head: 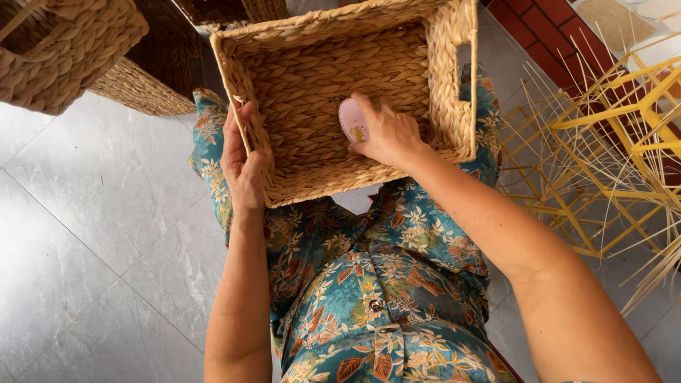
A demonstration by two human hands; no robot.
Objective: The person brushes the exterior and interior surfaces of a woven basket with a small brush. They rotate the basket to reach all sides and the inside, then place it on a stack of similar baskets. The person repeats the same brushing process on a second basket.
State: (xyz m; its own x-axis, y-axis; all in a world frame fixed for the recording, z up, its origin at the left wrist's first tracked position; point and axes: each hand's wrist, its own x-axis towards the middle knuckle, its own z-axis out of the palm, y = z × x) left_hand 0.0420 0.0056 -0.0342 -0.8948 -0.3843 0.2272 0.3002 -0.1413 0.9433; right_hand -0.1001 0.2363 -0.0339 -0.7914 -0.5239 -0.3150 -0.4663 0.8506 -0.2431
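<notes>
The left hand (pixel 243 162) clamps the near-left corner of the rectangular woven basket (pixel 312 92), thumb inside the rim and fingers wrapped down the outer wall, the basket resting on the lap in floral clothing (pixel 383 298). Inside it, the right hand (pixel 386 135) closes its fingers around a small pink device (pixel 352 119) pressed against the basket floor, its rounded end poking out past the fingertips. Beyond the right hand's knuckles stand yellow wire frames (pixel 603 163); past the left fingers sit more woven baskets (pixel 64 50) on the grey tiled floor (pixel 92 255).

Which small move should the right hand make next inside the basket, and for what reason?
Probably slide the pink tool a little along the basket floor. The right hand presses it on the weave, and the left hand grips the near rim, so the basket looks steadied.
</notes>
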